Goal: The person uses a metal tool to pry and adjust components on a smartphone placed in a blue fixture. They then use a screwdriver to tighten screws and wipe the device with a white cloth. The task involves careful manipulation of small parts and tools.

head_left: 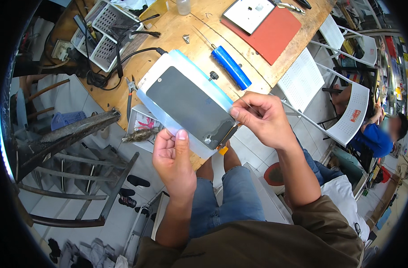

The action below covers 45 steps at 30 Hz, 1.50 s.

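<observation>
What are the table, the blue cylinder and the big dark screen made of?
Table: probably wood, smooth but worn; it's tan with dark seams and marks.
Blue cylinder: maybe plastic or painted metal, because it's shiny and evenly coloured.
Dark screen: likely smooth glass, being so flat, though plastic is possible.

Here's the phone panel [188,105], lying on the block [160,67] at the near edge of the workbench [172,33], left hand [175,156] at its near side, right hand [264,117] at its right end. Left sit the pliers [129,94], baskets [102,57] beyond; behind, rightward, the hand tool [231,67], then a board [244,15] on the mat [280,35].
</observation>
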Available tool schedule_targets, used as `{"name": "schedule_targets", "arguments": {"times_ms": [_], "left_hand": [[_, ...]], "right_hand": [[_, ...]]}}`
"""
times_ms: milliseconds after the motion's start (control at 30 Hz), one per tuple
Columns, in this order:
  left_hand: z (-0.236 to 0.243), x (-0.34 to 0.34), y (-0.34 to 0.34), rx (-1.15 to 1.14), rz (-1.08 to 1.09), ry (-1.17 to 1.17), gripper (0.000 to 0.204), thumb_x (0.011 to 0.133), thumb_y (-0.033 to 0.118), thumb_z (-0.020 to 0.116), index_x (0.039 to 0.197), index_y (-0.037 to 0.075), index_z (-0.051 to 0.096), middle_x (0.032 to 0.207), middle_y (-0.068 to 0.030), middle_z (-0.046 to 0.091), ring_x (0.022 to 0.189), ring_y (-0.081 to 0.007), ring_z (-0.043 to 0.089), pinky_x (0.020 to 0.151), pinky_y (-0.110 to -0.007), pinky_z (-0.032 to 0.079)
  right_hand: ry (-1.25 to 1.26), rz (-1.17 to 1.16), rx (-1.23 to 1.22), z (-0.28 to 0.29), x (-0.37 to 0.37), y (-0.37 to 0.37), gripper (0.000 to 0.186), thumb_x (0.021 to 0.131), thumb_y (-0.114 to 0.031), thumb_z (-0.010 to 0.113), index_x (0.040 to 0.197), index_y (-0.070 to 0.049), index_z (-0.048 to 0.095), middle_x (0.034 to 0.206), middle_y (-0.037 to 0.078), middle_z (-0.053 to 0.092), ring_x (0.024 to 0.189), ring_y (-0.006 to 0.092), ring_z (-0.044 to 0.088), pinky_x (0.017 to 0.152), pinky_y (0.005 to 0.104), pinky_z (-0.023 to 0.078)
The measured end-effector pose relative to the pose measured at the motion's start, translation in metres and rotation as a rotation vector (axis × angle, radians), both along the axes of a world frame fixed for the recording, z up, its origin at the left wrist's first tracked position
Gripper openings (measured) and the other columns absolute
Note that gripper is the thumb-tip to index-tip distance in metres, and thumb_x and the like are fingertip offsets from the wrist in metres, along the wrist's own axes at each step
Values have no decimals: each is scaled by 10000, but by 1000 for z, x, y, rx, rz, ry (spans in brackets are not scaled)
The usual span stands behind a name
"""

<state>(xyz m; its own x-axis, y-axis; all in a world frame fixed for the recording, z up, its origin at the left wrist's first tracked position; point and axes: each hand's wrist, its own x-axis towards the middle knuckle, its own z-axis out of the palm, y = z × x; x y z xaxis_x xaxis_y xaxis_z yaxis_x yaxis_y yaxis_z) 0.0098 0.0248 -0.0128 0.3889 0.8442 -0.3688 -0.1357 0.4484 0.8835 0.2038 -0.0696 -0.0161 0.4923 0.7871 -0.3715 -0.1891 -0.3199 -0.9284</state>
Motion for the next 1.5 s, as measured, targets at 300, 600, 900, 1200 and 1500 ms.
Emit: {"name": "schedule_targets", "arguments": {"times_ms": [300, 600, 900, 1200, 1500], "left_hand": [[-12, 5, 14, -20, 76, 78, 135, 1099, 63, 638, 1191, -27, 598, 1059, -76, 702, 960, -78, 652, 879, -241, 538], [-8, 0, -4, -55, 17, 69, 135, 1089, 49, 649, 1187, -28, 595, 1064, -89, 704, 959, -87, 661, 887, -257, 559], [-16, 0, -10, 54, 66, 88, 175, 1085, 33, 638, 1232, -30, 566, 1120, -119, 704, 998, -104, 670, 913, -265, 556], [-7, -8, -9, -41, -12, 28, 168, 1110, 69, 599, 1243, -32, 586, 1110, -91, 703, 971, -81, 658, 838, -245, 550], [-11, -6, -9, -94, 2, 6, 162, 1119, 78, 591, 1245, -23, 603, 1054, -58, 707, 892, -61, 635, 828, -230, 510]], "right_hand": [[-18, 2, 30, 5, -2, 18, 136, 1007, -95, 795, 958, 23, 745, 830, 11, 707, 736, 40, 636, 645, 222, 523], [-39, -9, 0, 11, -3, -11, 96, 1003, -45, 776, 986, 43, 744, 943, 30, 725, 808, 48, 632, 707, 236, 528], [-599, -68, -69, 37, -12, -7, 259, 922, -82, 838, 1139, 26, 745, 1014, 65, 723, 831, 82, 665, 660, 245, 532], [-1200, 152, -126, 55, -57, 17, 627, 774, -353, 899, 1236, 29, 718, 1112, 124, 694, 708, 217, 696, 601, 334, 538], [-1237, 260, -301, 58, -66, 33, 764, 776, -383, 890, 1325, 91, 652, 1118, 161, 664, 676, 264, 709, 597, 354, 566]]}}
